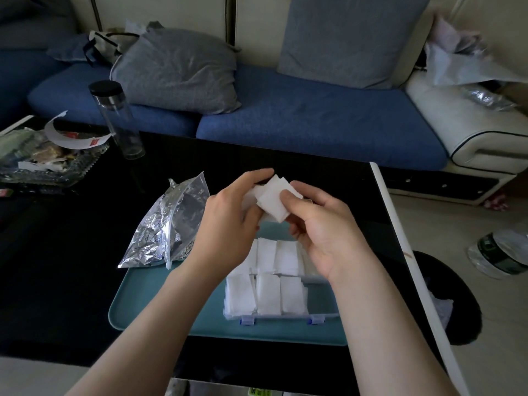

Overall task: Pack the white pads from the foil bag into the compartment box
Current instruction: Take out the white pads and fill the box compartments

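— What's on the left?
— A clear bottle [117, 121] at the desk's [71, 281] far side. Nearer, the crumpled foil bag [168, 227] overlaps the teal tray [148, 304].
— And the hands?
— The left hand [228, 224] and right hand [323, 227] both pinch a stack of white pads [271, 200] above the compartment box [285, 317], whose cells hold more. The desk's white edge [400, 238] runs just right.

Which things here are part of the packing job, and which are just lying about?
In the job: white pads, held by left hand and right hand; foil bag; compartment box; teal tray.
Lying about: clear bottle; glass dish of scraps; grey pillow; plastic bottle on floor.
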A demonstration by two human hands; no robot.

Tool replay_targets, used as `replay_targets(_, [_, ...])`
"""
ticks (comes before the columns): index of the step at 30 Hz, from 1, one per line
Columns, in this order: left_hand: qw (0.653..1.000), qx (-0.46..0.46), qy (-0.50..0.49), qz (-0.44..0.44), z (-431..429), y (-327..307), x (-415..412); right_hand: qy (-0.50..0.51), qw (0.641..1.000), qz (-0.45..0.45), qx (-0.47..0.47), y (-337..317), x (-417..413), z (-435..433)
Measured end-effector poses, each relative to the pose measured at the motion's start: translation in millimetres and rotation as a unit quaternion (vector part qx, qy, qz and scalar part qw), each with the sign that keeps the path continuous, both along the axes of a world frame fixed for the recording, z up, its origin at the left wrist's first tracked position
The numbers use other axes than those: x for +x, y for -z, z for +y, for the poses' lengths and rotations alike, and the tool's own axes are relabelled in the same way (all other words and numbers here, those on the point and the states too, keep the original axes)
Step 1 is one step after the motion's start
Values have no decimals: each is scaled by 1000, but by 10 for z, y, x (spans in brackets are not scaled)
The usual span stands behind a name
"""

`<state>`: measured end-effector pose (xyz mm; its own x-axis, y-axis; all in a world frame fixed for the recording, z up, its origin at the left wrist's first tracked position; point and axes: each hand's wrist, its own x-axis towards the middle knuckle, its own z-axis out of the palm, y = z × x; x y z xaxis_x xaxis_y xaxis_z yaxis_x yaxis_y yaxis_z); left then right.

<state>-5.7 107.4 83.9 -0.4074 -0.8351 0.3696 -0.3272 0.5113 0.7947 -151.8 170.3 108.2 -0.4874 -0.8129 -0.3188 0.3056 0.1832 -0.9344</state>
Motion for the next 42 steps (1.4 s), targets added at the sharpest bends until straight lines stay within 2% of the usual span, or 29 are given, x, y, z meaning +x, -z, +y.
replay_targets(7, [1000,-18,2,-6,4,-9,31,7,989,139,-47,-20,31,20])
replay_targets(13, [1000,-2,13,1,21,4,12,8,984,167,-56,-1,58,27])
replay_targets(16, [996,79,18,48,-4,6,8,9,984,167,-59,-19,33,30])
replay_targets(20, [961,232,51,142,1,-34,14,9,991,112,-68,-39,-83,20])
replay_targets(24, [932,303,80,184,-9,-53,65,-52,973,213,-67,-74,-203,79])
replay_targets(26, [925,326,85,175,-13,-56,89,-101,954,272,-73,-109,-225,118])
replay_targets(31, [944,303,103,76,1,-48,109,-240,877,412,-54,-183,-138,152])
replay_targets(34, [949,286,125,45,4,-52,120,-245,841,481,-41,-151,-81,135])
replay_targets(37, [958,257,123,19,-2,-70,136,-219,830,512,-40,-63,-79,115])
replay_targets(42, [967,231,100,43,-29,-61,140,-153,838,518,-74,-13,-110,108])
